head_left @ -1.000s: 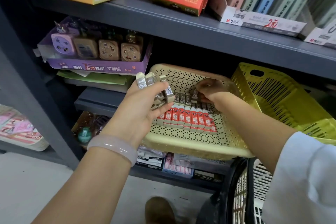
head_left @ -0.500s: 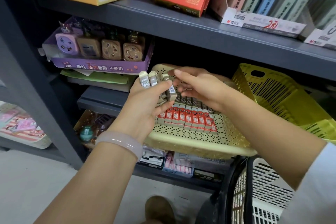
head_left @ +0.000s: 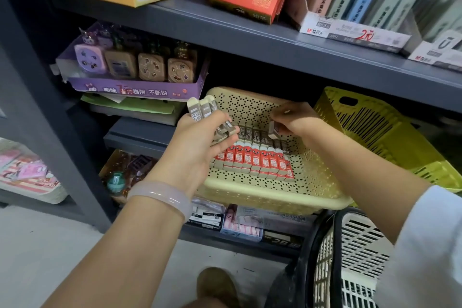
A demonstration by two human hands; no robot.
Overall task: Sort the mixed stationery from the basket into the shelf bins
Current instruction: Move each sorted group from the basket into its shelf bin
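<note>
A bundle of erasers point(head_left: 202, 112) is gripped in the left hand point(head_left: 200, 142). One eraser point(head_left: 273, 131), apparently brown-sleeved, is pinched by the right hand point(head_left: 295, 120) above the cream bin point(head_left: 275, 197). It is best lowered upright, flush against the brown row point(head_left: 260, 135).

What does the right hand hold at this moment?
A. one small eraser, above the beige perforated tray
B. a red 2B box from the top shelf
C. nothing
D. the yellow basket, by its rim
A: the right hand pinches a single eraser over the beige tray.
</note>
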